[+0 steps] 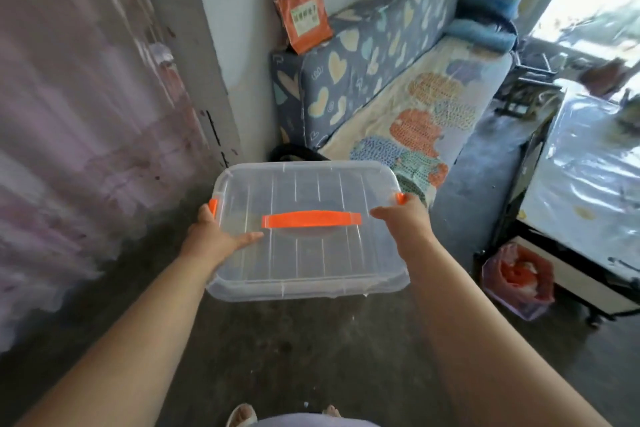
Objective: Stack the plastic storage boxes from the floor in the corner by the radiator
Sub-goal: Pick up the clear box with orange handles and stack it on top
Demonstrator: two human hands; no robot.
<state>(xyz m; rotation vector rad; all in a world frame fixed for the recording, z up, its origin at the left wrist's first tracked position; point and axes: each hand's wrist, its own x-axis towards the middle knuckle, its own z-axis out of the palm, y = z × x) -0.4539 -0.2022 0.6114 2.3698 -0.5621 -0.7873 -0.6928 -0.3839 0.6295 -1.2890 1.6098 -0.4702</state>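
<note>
Head view, item one: clear plastic storage box (308, 232), lidded, orange carry handle (311, 219) across the top, orange side clips. I have it off the floor (311, 350), out in front of me at arm's length, above bare concrete.

Item two: my left hand (221, 236), clamped on the left edge by the clip, thumb laid over the lid. Item three: my right hand (403, 218), closed on the right edge the same way. Fingers under the rim are hidden.

Surroundings: sofa (398, 80) with heart-print cover ahead right, orange packet (304, 17) on its arm, pink bag (519, 274) on the floor to the right. No radiator or other boxes visible.

Risks, my estimate: grip is on the lid edges only, so if a clip pops the tub could drop away; the smooth plastic may slip; the box blocks my view of the floor where I step.
</note>
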